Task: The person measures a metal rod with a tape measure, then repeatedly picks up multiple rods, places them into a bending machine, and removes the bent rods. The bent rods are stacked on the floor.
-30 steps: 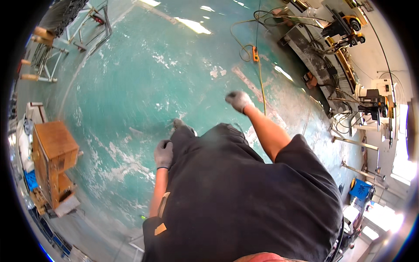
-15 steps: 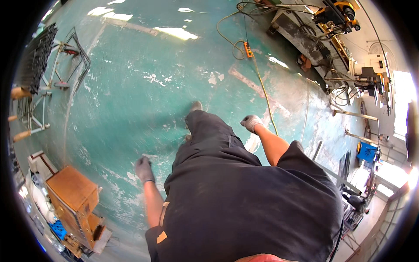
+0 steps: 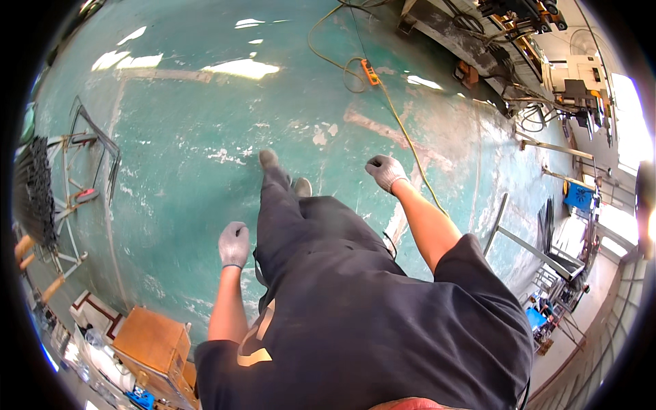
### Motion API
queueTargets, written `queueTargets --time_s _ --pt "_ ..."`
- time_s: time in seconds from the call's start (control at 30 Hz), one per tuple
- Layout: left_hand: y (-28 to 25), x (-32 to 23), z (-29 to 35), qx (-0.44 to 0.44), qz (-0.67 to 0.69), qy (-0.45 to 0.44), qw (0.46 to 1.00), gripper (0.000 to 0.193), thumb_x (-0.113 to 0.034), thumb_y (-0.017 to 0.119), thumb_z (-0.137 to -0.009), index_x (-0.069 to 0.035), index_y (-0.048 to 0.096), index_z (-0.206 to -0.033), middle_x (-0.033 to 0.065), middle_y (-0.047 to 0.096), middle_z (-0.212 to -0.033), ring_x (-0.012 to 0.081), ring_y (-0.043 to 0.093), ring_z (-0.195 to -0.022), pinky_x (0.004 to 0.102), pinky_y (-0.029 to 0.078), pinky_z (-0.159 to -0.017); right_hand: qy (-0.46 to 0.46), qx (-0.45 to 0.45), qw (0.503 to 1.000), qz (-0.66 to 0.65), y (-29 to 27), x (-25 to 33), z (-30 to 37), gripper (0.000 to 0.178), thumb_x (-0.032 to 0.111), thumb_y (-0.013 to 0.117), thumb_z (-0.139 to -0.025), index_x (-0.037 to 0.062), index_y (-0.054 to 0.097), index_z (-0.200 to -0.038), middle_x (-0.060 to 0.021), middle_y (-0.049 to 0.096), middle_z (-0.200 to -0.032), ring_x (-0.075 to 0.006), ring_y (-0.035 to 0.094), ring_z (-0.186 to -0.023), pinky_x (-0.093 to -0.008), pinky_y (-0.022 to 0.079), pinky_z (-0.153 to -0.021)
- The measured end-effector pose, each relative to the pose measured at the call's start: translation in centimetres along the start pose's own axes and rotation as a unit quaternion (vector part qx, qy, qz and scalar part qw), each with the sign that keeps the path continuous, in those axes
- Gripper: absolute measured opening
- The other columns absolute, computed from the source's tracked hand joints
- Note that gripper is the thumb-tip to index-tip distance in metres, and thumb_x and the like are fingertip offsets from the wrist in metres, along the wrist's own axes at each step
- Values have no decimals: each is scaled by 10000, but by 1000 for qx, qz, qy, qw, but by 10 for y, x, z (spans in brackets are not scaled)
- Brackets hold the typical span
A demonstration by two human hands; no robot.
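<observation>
My left hand [image 3: 234, 244], in a pale grey work glove, hangs beside my left thigh over the green floor [image 3: 184, 205]. Its fingers are curled in, and nothing shows in them. On the other side my right hand [image 3: 387, 171], gloved the same way, is closed in a loose fist with nothing seen in it. The nearest thing to it is a yellow cable [image 3: 408, 135] lying on the floor, apart from the hand. My two shoes are apart, the left shoe [image 3: 268, 159] ahead of the right shoe [image 3: 303, 186].
An orange socket block [image 3: 370, 72] lies on the cable ahead. A heavy workbench [image 3: 454, 46] with machines stands at the far right. Metal frames [image 3: 529, 247] are at right. To the left are a wheeled rack [image 3: 70, 181] with dark bars and a wooden cabinet [image 3: 152, 339].
The floor and surroundings have shifted in view as I walk. My left foot has come forward. My left hand has swung up and forward, and the right hand has moved slightly left and up.
</observation>
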State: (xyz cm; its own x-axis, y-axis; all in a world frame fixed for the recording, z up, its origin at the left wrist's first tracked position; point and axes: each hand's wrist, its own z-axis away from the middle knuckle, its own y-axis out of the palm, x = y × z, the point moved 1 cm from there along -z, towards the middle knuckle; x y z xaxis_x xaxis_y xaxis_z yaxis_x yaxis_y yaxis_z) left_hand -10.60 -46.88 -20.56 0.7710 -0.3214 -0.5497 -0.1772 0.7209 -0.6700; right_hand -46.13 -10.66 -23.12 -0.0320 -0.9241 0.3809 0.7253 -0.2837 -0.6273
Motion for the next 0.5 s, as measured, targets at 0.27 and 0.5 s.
queueTargets --time_s 0.27,0.5 --pt "69 -124 -196 97 -36 53 993 255 -232 631 -970 -40 759 -1079 194 759 -1035 391 727 -1005 453 561 -900 146 -93 985 -6 -69 -64 -88 360 363 721 -930 87 806 -1144 -188 790 -1100 -338 756 -1071 -418 569 -949" --pt "148 -199 -273 180 -102 104 973 130 -165 657 -958 -76 725 -1025 203 721 -975 435 681 -992 539 539 -896 204 -108 972 -44 -117 -87 -243 357 359 730 -911 88 809 -1129 -186 791 -1085 -322 758 -1065 -416 565 -952"
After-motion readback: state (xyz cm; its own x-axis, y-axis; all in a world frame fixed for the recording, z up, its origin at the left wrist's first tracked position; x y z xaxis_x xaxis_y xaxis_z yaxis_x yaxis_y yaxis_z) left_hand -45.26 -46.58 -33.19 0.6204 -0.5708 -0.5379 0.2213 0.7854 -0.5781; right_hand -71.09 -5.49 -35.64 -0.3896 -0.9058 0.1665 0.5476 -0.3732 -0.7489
